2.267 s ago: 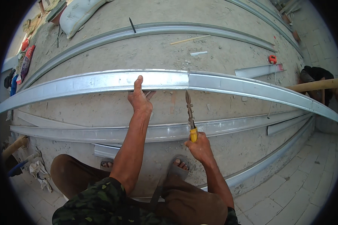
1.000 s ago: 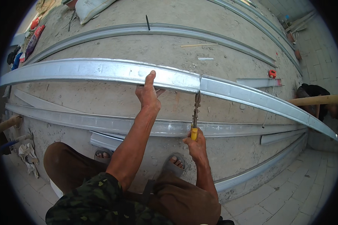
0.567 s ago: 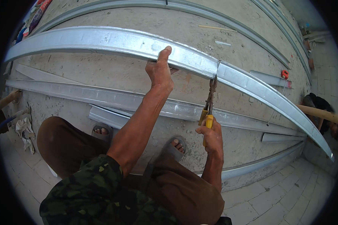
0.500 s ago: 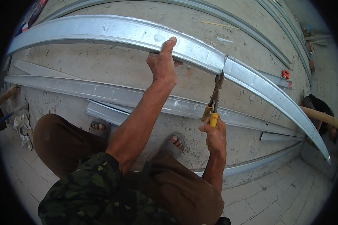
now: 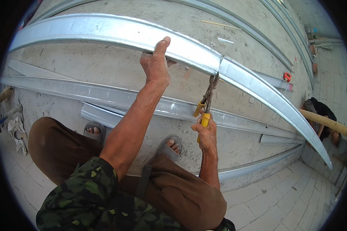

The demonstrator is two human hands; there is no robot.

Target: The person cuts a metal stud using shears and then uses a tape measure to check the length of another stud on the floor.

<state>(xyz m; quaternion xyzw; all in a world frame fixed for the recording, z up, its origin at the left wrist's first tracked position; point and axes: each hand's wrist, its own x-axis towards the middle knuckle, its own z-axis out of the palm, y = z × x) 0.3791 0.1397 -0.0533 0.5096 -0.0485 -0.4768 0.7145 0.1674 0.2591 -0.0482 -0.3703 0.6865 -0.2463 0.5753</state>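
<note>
My left hand (image 5: 156, 65) grips a long shiny metal channel (image 5: 104, 30), thumb on its face and fingers mostly hidden behind the near edge. A narrow slit crosses the channel to the right of this hand. Beyond the slit, the channel's right section (image 5: 266, 88) bends down a little. In my right hand (image 5: 207, 136) are metal snips (image 5: 209, 94) with yellow handles, their jaws at the slit's near end. The two handles stand apart; whether the blades bite metal is too small to tell.
More metal channels (image 5: 115, 92) lie across the dusty concrete floor. An orange tape measure (image 5: 287, 77) rests beyond the right section. At far right, a person (image 5: 322, 115) bends low near a wooden pole (image 5: 324, 120). My sandalled feet (image 5: 171, 146) are below the channel.
The whole scene has shifted slightly left in view. My right hand and the snips' handles have swung a little left, while the jaws stay at the slit. My left hand keeps its hold.
</note>
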